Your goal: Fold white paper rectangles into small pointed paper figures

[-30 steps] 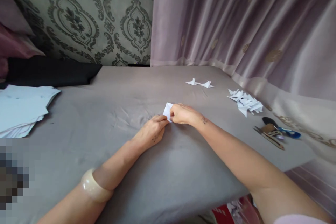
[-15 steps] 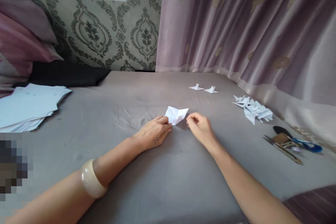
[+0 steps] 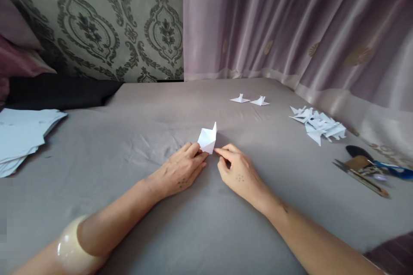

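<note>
A small folded sheet of white paper [image 3: 206, 139] lies on the grey cloth in front of me, its right flap standing up to a point. My left hand [image 3: 180, 165] is closed on the paper's lower left edge, pressing it against the cloth. My right hand [image 3: 237, 165] is on the other side, with the index finger stretched to the paper's lower right edge. A gap shows between that finger and the thumb, and nothing is held there; the other fingers are curled.
Two folded paper figures [image 3: 250, 99] stand farther back, and a heap of similar folded pieces [image 3: 319, 123] is at the right. Nearer lie tweezers [image 3: 361, 178] and a blue-handled tool [image 3: 393, 169]. A stack of white sheets [image 3: 26, 135] and a black cloth [image 3: 61, 91] are at the left.
My right hand has come in from the right, its index finger now extended to the paper. The right flap stands more upright. My view has tilted down slightly.
</note>
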`<state>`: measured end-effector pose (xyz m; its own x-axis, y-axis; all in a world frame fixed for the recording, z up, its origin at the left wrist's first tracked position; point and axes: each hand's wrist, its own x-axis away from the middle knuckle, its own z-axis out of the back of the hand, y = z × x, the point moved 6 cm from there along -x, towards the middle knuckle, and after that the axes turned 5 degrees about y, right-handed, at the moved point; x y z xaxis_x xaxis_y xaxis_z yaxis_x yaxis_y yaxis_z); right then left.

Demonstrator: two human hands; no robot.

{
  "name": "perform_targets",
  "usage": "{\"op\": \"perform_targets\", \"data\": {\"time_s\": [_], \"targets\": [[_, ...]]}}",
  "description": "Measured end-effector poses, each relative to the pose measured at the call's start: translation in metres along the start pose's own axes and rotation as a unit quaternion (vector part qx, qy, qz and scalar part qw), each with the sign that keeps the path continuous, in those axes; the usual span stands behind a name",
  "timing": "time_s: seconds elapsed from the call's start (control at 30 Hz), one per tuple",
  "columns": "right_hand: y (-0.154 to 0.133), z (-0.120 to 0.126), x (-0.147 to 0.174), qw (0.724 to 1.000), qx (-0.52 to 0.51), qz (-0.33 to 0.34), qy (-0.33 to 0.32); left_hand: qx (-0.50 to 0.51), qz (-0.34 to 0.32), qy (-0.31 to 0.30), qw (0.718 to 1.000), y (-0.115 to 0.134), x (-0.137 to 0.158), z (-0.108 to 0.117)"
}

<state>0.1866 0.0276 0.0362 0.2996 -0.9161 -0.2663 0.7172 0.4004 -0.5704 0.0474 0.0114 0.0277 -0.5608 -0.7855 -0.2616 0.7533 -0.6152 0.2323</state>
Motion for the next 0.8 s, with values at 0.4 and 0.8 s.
{"op": "perform_targets", "data": {"time_s": [0.4, 0.8], "targets": [[-0.005, -0.006, 0.007, 0.999, 0.000, 0.012, -0.033, -0.025, 0.008, 0.016, 1.000, -0.003, 0.006, 0.005], [-0.011, -0.013, 0.016, 0.995, 0.073, 0.038, -0.048, -0.034, 0.004, 0.001, 0.999, -0.008, 0.011, 0.003]]}}
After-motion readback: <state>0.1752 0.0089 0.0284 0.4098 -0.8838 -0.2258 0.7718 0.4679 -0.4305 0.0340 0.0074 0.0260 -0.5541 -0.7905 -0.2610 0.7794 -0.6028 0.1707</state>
